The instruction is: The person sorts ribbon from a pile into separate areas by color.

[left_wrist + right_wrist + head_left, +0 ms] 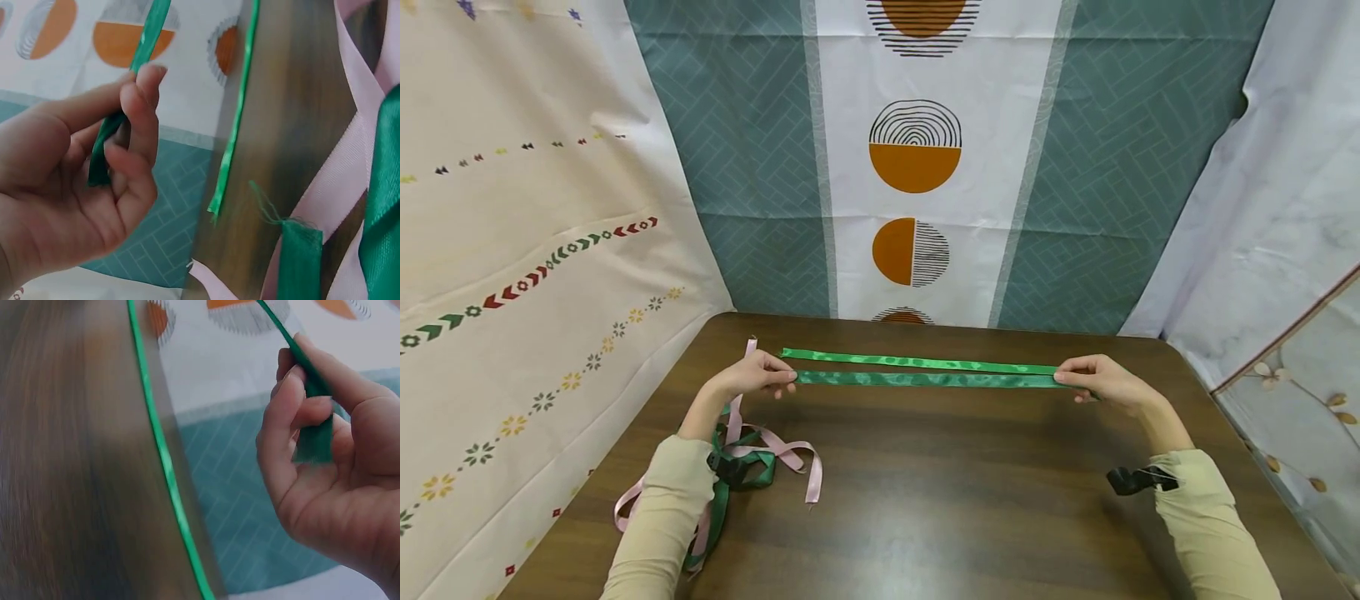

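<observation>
A dark green satin ribbon [925, 380] is stretched straight between the two hands, above the far part of the table. My left hand [756, 373] pinches its left end between thumb and fingers; in the left wrist view a short tail of this ribbon [100, 165] hangs inside the palm. At the other end, my right hand [1105, 382] pinches it, and the ribbon's cut end [314, 445] shows below the fingers in the right wrist view. Just beyond, a second, brighter-looking green ribbon [917, 362] lies lengthwise on the table, roughly parallel to the held one.
Loose pink ribbons [786, 450] and green ribbons [721, 508] lie tangled on the left of the brown table [940, 492], partly under the left forearm. A patterned curtain [752, 167] hangs behind the table's far edge, with pale cloths at both sides.
</observation>
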Demonstrator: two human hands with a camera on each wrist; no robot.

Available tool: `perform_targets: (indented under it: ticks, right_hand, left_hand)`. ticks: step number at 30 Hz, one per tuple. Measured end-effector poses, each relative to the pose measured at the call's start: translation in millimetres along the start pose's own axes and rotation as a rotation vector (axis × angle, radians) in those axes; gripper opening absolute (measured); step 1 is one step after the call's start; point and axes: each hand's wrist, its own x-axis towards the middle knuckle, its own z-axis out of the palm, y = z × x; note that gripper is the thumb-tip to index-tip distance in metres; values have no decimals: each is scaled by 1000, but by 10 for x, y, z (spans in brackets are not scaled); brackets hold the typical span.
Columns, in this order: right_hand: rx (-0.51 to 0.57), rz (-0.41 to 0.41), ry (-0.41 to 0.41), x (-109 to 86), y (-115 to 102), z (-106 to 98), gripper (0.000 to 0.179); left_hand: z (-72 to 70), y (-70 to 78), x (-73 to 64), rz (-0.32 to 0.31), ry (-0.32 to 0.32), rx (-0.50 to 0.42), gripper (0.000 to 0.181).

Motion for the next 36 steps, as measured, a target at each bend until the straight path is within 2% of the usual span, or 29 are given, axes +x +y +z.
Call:
perform_targets:
  ticks: [5, 8, 16, 20, 25, 30, 36]
  right_hand:
    - [-51, 71, 41, -14, 120, -99, 27]
    - [-101, 85, 49, -7, 193, -131, 30]
    - [-157, 166, 133, 50, 423, -156, 41]
    - [-185, 173, 156, 77, 528, -168, 40]
    - [-157, 213, 184, 102, 646, -185, 35]
    - [-115, 252, 209, 108, 664, -191, 29]
    - [-110, 263, 254, 123, 629, -189, 30]
  left_hand:
    - [21, -81, 84, -52, 133, 30, 33]
    - [29, -153, 168, -74, 187, 14, 30]
    - [139, -247, 376, -143, 235, 7, 23]
    - [202, -246, 458, -179, 280, 86, 19]
    - [266, -262, 538, -232, 349, 154, 17]
    - [296, -265, 577, -265, 387, 180, 18]
    - [323, -274, 651, -272, 484, 216, 18]
